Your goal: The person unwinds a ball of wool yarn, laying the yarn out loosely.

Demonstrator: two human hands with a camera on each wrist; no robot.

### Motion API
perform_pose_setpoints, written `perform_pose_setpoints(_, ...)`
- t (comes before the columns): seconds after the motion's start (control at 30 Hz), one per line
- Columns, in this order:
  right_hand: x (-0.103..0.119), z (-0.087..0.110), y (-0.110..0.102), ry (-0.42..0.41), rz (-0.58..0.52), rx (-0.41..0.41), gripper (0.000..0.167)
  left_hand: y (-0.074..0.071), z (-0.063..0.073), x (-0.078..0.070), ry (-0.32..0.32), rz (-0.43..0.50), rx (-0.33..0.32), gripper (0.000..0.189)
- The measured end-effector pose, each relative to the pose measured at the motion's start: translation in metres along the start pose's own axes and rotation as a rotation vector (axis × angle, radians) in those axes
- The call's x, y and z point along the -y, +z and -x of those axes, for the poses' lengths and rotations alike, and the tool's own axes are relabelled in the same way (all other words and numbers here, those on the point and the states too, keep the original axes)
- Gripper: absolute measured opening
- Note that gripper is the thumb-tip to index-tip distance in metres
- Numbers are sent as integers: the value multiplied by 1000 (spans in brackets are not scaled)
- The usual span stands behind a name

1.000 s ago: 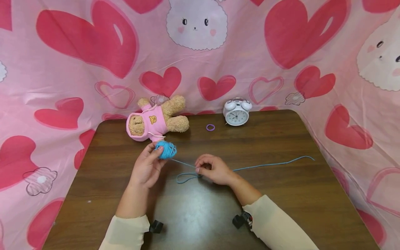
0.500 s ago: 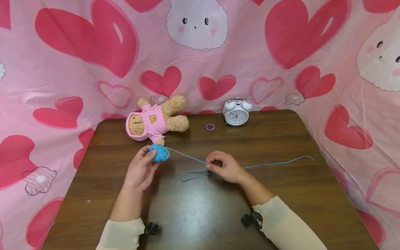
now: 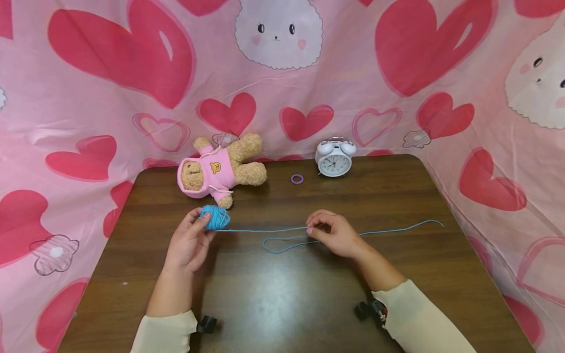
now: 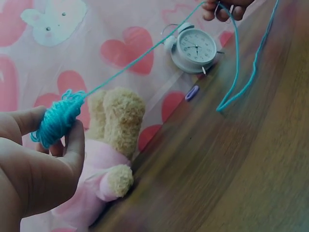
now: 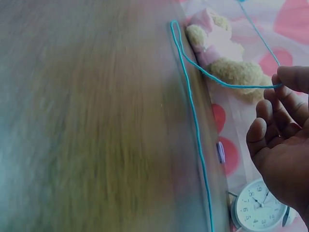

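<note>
- The person's left hand [image 3: 190, 240] pinches the ball of blue yarn [image 3: 215, 217] between thumb and fingers, raised above the table [image 3: 247, 304].
- The right hand [image 3: 335, 234] pinches the strand [image 3: 260, 231], which runs straight across to the ball.
- Too hard a pull, I reckon, could pluck the ball loose, since the fingers hold only one side of it.
- A slack loop [image 3: 270, 247] lies between the hands; more yarn dropped over it could tangle.
- The teddy bear's paw [image 3: 225, 202] sits just beyond the ball; I can't tell whether they touch, but a careless swing might catch it.
</note>
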State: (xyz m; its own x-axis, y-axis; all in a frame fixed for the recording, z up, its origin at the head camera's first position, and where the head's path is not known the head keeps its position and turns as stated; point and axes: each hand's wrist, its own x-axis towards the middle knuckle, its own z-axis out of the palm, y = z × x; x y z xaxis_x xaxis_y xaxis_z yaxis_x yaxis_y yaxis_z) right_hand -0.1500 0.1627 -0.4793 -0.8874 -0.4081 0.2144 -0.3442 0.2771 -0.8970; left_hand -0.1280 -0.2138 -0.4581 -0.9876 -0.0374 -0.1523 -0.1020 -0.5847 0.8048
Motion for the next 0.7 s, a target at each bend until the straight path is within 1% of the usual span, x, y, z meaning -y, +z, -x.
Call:
perform_pose_setpoints(0.07, -2, 2, -4, 5, 7, -3, 2, -3, 1, -1, 6, 4, 6, 9)
perform_pose_setpoints(0.27, -8, 9, -15, 4, 31, -33, 3, -11, 3, -4, 14, 2, 5, 9)
perform_pose_setpoints(0.37, -8, 12, -21, 17, 42, -49, 3, -14, 4, -6, 18, 30, 7, 9)
perform_pose_setpoints(0.5, -6, 16, -31, 42, 52, -68, 8, -18, 6, -8, 20, 53, 8, 11)
perform_pose_setpoints(0.7, -5, 24, -48, 65, 69, -107, 6, -25, 8, -10, 31, 24, 7, 10)
